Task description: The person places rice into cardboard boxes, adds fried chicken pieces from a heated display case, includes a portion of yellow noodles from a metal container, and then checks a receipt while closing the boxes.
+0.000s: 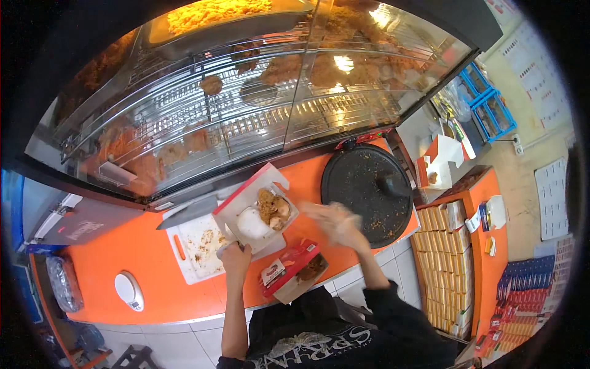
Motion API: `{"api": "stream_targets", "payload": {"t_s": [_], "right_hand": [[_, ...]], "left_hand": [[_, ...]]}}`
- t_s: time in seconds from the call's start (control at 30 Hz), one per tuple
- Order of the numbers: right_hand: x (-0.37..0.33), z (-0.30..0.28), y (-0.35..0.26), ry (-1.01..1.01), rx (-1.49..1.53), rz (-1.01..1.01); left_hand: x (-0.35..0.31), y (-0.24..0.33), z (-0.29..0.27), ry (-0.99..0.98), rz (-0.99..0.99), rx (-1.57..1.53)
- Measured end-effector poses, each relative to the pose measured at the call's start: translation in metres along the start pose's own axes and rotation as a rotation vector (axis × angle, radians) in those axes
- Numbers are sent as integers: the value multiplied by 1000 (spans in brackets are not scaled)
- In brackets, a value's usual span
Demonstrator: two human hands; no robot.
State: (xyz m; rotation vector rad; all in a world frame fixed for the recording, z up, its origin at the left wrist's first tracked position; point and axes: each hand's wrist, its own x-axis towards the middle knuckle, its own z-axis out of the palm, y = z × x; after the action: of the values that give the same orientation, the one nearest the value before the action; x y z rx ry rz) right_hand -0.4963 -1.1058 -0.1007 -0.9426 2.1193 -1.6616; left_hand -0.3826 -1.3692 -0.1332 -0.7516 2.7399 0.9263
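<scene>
My left hand (235,258) is curling at the near-left corner of the open box (249,226) — I can't tell whether it's grasping cardboard or something else. Fried chicken (270,208) is sitting inside, toward the box's right side. My right hand (338,224) (in a clear plastic glove, it seems) is blurring between that box and the round black tray (359,194) — whether it's clenching or spreading, I can't tell. A second box (301,261) is lying nearer me, while a knife (189,213) is resting across the white board (198,258) to the left.
</scene>
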Motion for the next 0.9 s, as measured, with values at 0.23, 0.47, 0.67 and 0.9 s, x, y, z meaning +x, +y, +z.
{"api": "stream_targets", "payload": {"t_s": [0.23, 0.47, 0.67, 0.9], "right_hand": [[-64, 41, -61, -30, -242, 807], [-122, 120, 76, 476, -589, 392], [-204, 58, 48, 251, -553, 550], [-423, -66, 48, 719, -33, 485]], "left_hand": [[25, -2, 36, -96, 15, 73], [68, -66, 55, -2, 132, 44], [-38, -18, 7, -358, -39, -1077], [-141, 125, 31, -179, -139, -697]]}}
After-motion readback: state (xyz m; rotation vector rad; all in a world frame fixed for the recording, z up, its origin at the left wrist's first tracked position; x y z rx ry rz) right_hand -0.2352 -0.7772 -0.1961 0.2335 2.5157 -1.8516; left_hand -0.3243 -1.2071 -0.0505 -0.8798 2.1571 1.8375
